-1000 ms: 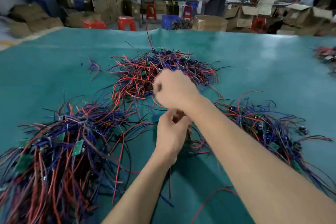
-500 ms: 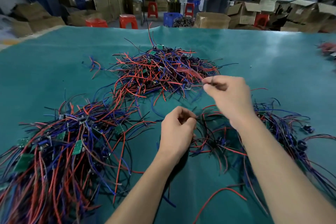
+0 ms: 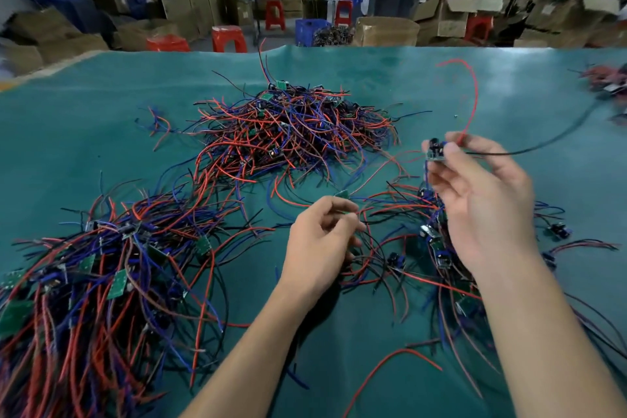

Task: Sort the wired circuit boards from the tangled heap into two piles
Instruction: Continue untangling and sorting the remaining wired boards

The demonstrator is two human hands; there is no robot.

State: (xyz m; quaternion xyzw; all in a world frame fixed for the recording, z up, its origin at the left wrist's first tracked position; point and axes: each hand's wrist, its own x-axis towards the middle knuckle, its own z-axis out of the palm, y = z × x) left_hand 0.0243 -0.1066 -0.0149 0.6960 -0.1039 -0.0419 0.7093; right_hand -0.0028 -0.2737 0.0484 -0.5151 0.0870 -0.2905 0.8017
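Right hand [image 3: 481, 200] pinches a wired circuit board [image 3: 436, 150] aloft; left hand [image 3: 320, 244], just beside, grips wires [image 3: 369, 248] on the bench [image 3: 101, 105].

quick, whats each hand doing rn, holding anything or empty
Left hand: fingers curled, pinching wires low over the mat.
Right hand: raised, fingers pinching a small wired circuit board; its red and black wires trail off.

Bright even light, soft glare, blurred warped edges
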